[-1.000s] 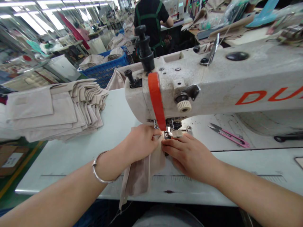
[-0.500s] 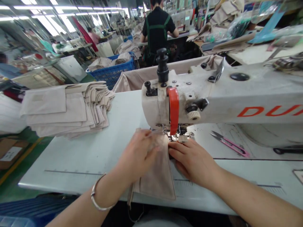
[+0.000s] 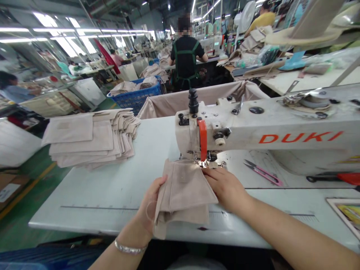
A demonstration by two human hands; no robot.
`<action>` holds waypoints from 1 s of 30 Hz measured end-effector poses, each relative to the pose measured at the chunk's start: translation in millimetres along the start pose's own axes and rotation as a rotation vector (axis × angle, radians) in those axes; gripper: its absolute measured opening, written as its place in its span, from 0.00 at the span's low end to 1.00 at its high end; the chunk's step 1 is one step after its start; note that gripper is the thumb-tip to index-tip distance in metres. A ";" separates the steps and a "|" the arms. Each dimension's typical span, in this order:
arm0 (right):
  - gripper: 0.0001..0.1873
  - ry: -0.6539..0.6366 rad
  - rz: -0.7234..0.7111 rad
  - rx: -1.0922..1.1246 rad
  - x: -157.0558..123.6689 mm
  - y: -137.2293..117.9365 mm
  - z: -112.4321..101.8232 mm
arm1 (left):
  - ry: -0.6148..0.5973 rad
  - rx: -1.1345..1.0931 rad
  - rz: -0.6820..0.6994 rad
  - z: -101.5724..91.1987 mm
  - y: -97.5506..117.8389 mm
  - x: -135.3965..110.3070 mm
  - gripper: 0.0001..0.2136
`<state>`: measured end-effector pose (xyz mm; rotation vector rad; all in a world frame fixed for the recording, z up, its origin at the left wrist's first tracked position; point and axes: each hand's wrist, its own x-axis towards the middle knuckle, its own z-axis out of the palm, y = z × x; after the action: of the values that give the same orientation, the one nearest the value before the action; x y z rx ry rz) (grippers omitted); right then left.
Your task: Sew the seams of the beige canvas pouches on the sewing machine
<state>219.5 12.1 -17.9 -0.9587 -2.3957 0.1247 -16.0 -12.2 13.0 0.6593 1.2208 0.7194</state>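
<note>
you're gripping the beige folded fabric piece [image 3: 185, 187] by its left edge with your curled left hand [image 3: 150, 204], right hand [image 3: 226, 185] pressing flat and open on its right edge, fabric lying on the pale tabletop [image 3: 107, 187] at the white sewing machine [image 3: 253, 131] needle

Open on the left, shut in behind and on the right.
Wide bare table [image 3: 112, 187] between the stack of cloth [image 3: 90, 138] and the folded cloth [image 3: 184, 187] at the needle; straight behind, blocked by the sewing machine [image 3: 267, 131]; under its arm, low room only, with pink snips [image 3: 263, 173] lying there and a red-handled tool [image 3: 332, 178] farther right.
</note>
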 end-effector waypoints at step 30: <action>0.11 -0.051 0.098 0.113 -44.6 -83.9 5.8 | -0.197 1.553 0.916 15.7 3.9 -37.2 0.34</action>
<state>191.8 -79.0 -19.8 -1.0312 -2.3597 0.3216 -8.1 -40.0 41.4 2.6020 1.0851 0.2459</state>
